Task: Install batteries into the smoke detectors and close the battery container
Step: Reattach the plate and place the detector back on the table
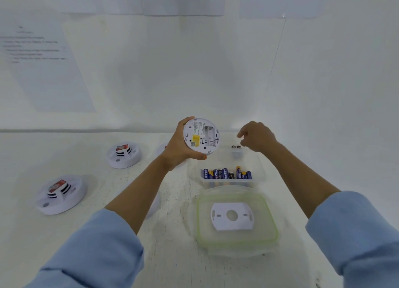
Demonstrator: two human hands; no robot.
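My left hand (178, 146) grips a round white smoke detector (200, 136), raised above the table with its back toward me and its battery bay open and empty. My right hand (257, 138) hovers over the far end of the clear battery container (262, 176), fingers loosely curled, just above two dark batteries (236, 147); nothing shows between its fingers. Several blue and yellow batteries (226, 173) stand at the container's near end. The container's lid (201, 225), clear with a green seal, lies in front of it, and a white mounting plate (232, 215) rests on the lid.
Two more smoke detectors lie face up on the white table, one at mid left (124, 155) and one nearer at far left (61, 193). Another white round piece (161, 147) peeks out behind my left wrist. Printed sheets (38, 56) hang on the wall behind the table.
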